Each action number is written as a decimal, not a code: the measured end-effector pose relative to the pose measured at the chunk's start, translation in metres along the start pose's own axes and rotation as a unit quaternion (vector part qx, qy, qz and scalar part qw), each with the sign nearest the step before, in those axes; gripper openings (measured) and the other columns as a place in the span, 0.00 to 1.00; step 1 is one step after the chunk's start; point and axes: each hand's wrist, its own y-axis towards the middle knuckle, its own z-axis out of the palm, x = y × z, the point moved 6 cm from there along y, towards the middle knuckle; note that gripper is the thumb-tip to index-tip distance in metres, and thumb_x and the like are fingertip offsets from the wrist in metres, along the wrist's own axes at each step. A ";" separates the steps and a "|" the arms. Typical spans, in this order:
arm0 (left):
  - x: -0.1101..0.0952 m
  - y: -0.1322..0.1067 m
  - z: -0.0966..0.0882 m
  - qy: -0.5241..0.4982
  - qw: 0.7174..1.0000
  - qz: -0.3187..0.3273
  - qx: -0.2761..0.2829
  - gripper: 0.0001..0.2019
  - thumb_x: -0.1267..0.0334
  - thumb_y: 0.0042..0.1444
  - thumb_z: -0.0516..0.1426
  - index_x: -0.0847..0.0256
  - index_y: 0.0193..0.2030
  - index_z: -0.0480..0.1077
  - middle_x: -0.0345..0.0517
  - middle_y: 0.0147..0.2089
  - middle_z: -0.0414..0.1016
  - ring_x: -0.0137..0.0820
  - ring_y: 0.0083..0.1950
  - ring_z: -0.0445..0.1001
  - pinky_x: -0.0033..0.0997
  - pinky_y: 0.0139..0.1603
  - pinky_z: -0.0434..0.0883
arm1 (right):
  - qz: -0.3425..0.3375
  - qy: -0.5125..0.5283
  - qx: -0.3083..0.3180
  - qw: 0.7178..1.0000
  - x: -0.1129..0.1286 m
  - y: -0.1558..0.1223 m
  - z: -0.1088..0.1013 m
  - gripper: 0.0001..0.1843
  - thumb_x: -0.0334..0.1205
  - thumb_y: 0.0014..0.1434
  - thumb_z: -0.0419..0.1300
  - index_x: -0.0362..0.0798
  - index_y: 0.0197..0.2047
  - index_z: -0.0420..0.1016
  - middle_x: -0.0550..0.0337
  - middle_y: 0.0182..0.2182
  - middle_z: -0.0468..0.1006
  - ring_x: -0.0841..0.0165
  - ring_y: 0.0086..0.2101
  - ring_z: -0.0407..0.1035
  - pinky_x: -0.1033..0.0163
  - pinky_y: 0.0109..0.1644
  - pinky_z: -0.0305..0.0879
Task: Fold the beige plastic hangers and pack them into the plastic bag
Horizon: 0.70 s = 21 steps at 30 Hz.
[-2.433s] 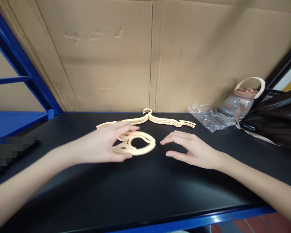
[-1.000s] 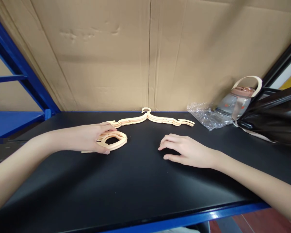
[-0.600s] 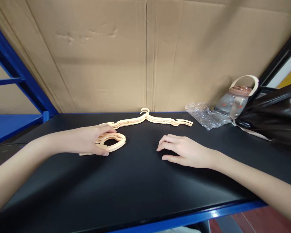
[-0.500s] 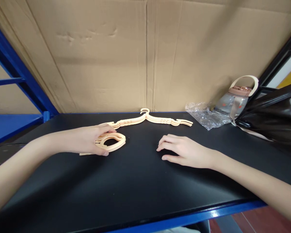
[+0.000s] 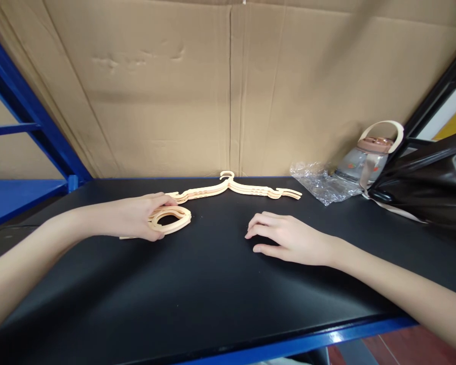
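My left hand (image 5: 139, 217) lies on the black tabletop (image 5: 220, 289) with its thumb and fingers closed on a cream folded hanger (image 5: 172, 221), a ring-shaped bundle resting flat on the surface. Behind it, near the cardboard wall, a small stack of cream unfolded hangers (image 5: 235, 189) lies spread out flat. My right hand (image 5: 289, 238) rests palm down on the tabletop right of centre, fingers loosely curved and apart, holding nothing.
Crumpled clear plastic (image 5: 321, 183) lies at the back right beside a clear jug with a pink lid and cream strap (image 5: 368, 157). A black bag (image 5: 425, 187) sits at the far right. A blue shelf frame (image 5: 26, 116) stands at left. The table's blue front edge (image 5: 327, 339) runs below.
My left hand has slid the folded hanger leftward across the table, from the centre to the left. My right hand has stayed almost still.
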 end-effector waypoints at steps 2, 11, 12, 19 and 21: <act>0.007 0.000 0.006 0.004 0.999 0.004 0.054 0.30 0.62 0.46 0.59 0.54 0.59 0.66 0.45 0.57 0.70 0.39 0.49 0.73 0.33 0.47 0.70 | -0.001 -0.002 0.001 1.000 0.000 0.000 0.001 0.13 0.42 0.66 0.53 0.47 0.49 0.71 0.56 0.46 0.72 0.65 0.45 0.68 0.58 0.50 0.67; 0.014 0.003 -0.004 -0.015 0.999 -0.028 0.040 0.34 0.43 0.45 0.62 0.51 0.59 0.64 0.45 0.60 0.69 0.44 0.55 0.71 0.36 0.51 0.69 | 0.021 -0.031 -0.040 0.998 -0.014 -0.002 -0.011 0.16 0.48 0.65 0.52 0.49 0.51 0.71 0.54 0.47 0.73 0.62 0.48 0.67 0.54 0.53 0.65; 0.015 0.006 -0.005 -0.014 0.999 -0.034 0.021 0.31 0.40 0.48 0.59 0.52 0.56 0.66 0.45 0.56 0.72 0.42 0.52 0.72 0.35 0.48 0.70 | 0.032 -0.039 -0.063 0.997 -0.022 -0.002 -0.016 0.16 0.48 0.65 0.52 0.50 0.51 0.71 0.54 0.48 0.73 0.61 0.49 0.67 0.53 0.54 0.64; 0.045 0.021 -0.011 0.139 0.982 -0.022 -0.122 0.32 0.38 0.59 0.44 0.62 0.56 0.65 0.53 0.57 0.70 0.44 0.55 0.68 0.41 0.56 0.62 | 0.172 -0.104 -0.176 0.964 -0.108 -0.022 -0.052 0.18 0.50 0.64 0.51 0.48 0.48 0.73 0.49 0.46 0.75 0.55 0.49 0.67 0.49 0.54 0.63; 0.060 0.021 -0.009 0.121 0.987 -0.055 -0.094 0.33 0.37 0.57 0.44 0.62 0.56 0.66 0.52 0.55 0.72 0.43 0.52 0.70 0.39 0.52 0.64 | 0.201 -0.109 -0.170 0.959 -0.127 -0.028 -0.052 0.22 0.54 0.63 0.52 0.46 0.50 0.73 0.48 0.47 0.75 0.54 0.49 0.68 0.49 0.53 0.63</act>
